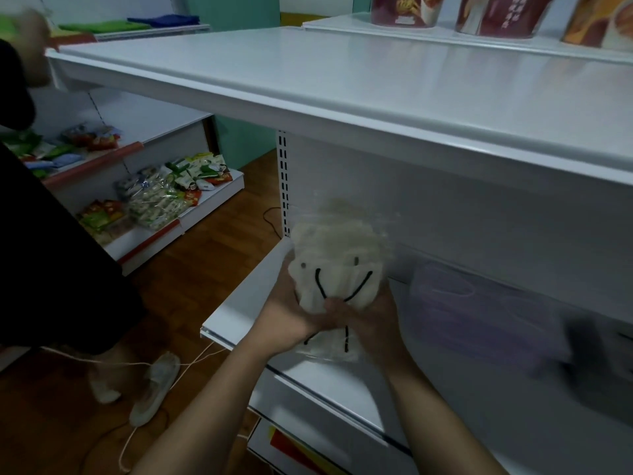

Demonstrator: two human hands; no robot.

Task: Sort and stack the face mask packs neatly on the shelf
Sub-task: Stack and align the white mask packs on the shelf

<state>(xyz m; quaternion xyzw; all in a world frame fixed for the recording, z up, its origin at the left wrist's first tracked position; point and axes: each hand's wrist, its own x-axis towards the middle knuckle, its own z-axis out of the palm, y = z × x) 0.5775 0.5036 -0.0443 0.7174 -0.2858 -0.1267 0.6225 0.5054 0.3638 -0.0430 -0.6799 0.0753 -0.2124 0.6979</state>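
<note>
Both hands, left hand (291, 313) and right hand (370, 320), clamped round a white mask pack (337, 265) over the lower shelf (246, 296), so I'm mid-placing and next I'd guess it goes down flat beside the purple pack (479, 313) at 3 o'clock.

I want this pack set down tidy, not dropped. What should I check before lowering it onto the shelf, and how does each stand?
1. Both hands on the white mask pack: ok, left hand and right hand hold its lower end.
2. Pack clear of the upper shelf: ok.
3. Bare space on the lower shelf under the pack: ok.
4. Same colour as its neighbour: not ok, the purple mask pack lies to the right.
5. Pack's plastic sealed: cannot tell, blurred.
</note>
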